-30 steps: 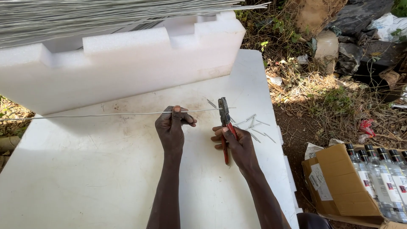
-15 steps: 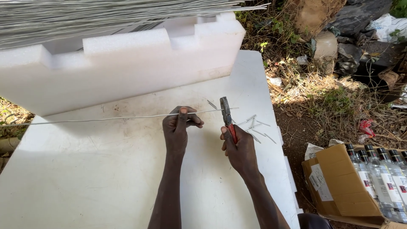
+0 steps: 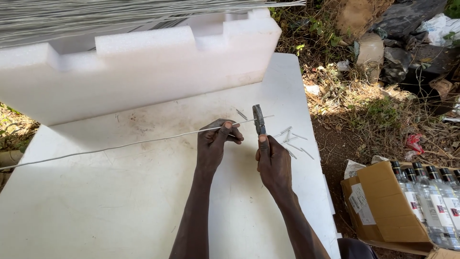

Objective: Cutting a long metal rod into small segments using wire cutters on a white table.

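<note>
Left hand [image 3: 216, 144]: fingers pinched on a long thin wire [image 3: 120, 145], near its right end. The wire runs from the left edge of the white board [image 3: 96, 206] across to the pliers.

Right hand [image 3: 273, 162]: closed around the handles of the pliers [image 3: 259, 120], which stand nose-up. The pliers' head meets the wire just right of the left hand; a short wire end sticks out beyond it.

Hands: close together, not touching.

Cut pieces [image 3: 293, 139]: several short wire bits, scattered on the board just right of the pliers.

Foam block [image 3: 143, 72]: white, notched, standing along the board's far side.

Wire bundle [image 3: 96, 14]: many long wires lying across the top.

Box [image 3: 383, 206]: cardboard, on the ground at right, holding clear bottles [image 3: 433, 196].
</note>
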